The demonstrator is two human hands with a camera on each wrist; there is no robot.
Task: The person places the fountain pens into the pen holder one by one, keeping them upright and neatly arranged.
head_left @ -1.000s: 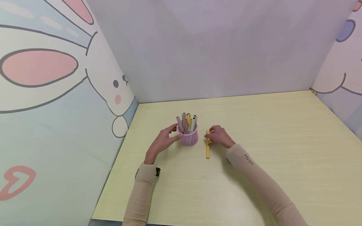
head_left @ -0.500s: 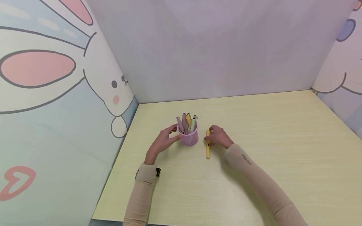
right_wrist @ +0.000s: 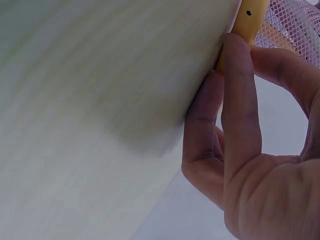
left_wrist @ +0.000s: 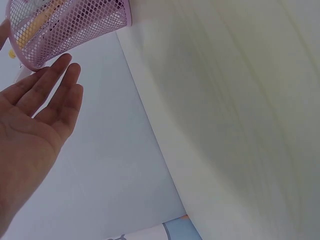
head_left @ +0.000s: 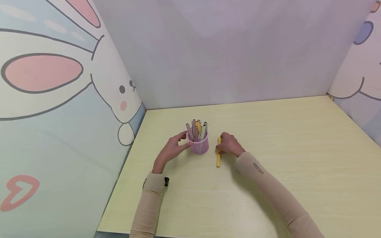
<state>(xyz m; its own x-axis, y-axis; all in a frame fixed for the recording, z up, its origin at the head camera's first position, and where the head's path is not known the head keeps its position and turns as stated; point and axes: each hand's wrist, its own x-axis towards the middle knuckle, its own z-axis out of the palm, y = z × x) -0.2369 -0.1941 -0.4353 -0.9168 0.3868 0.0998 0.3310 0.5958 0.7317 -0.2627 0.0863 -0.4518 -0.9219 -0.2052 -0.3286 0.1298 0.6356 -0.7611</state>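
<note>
A pink mesh cup [head_left: 199, 146] stands on the pale yellow table [head_left: 282, 138] and holds several pens [head_left: 197, 129]. My left hand [head_left: 185, 139] rests against the cup's left side. In the left wrist view its fingers [left_wrist: 56, 82] lie straight beside the mesh cup [left_wrist: 70, 22]. A yellow pen [head_left: 218, 158] lies on the table just right of the cup. My right hand [head_left: 221, 144] pinches its far end. The right wrist view shows curled fingers [right_wrist: 239, 85] pressed on the yellow pen [right_wrist: 248, 17], with the mesh cup [right_wrist: 295, 22] behind it.
Walls close the table in: a rabbit-cartoon panel [head_left: 59, 99] on the left, a plain lilac wall [head_left: 226, 53] at the back and another cartoon panel [head_left: 363, 72] on the right. The table's near edge [head_left: 125, 229] runs along the bottom left.
My right hand has drawn in slightly on the yellow pen, and the pen has tilted a little. The left hand and the cup have stayed put.
</note>
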